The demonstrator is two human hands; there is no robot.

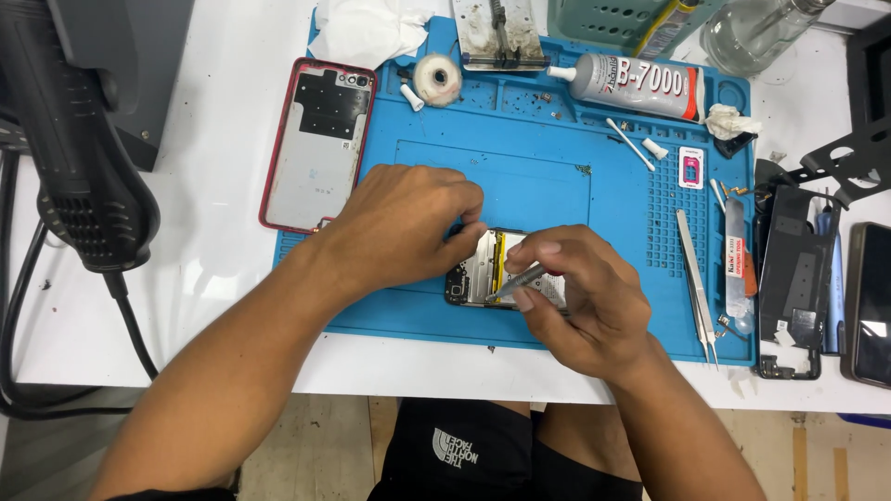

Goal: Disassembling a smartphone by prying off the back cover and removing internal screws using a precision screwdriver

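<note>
— Phone (483, 269), opened, lies mid-frame on the blue mat (538, 176); which grip steadies it?
— Left hand (408, 227), fingers curled over its upper edge. Right hand (580, 301) pinches a thin metal tool (520, 280), tip on the insides.
— Around it?
— White bench (213, 269); red back cover (316, 144) upper left.

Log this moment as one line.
left hand steadies opened black phone | right hand holds slim metal tool on it | blue rubber mat
</note>
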